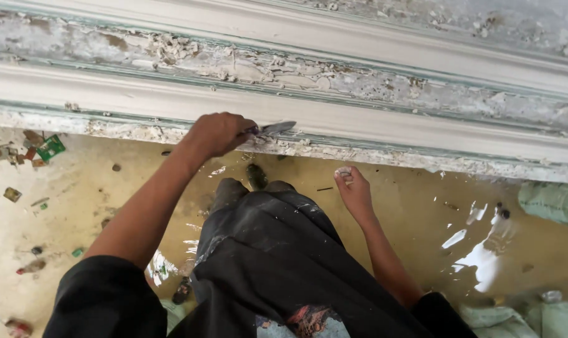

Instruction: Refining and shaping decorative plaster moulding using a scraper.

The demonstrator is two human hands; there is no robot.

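The left hand (216, 134) has its fingers curled tight round the handle of a scraper (270, 129), whose flat metal blade points right and lies against the lower edge of the moulding (359, 125). That moulding runs across the whole top of the view, white with green showing through and flaking paint along its ridges. The right hand (354, 191) hangs lower, just under the moulding, its fingers pinched on a small pale lump (343, 171). Between the arms are the person's dark, paint-spattered trousers (271, 250). Below lies murky yellow-brown water (434, 231) with bright glints. Litter (43, 150) dots the ground at left, and pale green sacks (553, 203) lie at right.
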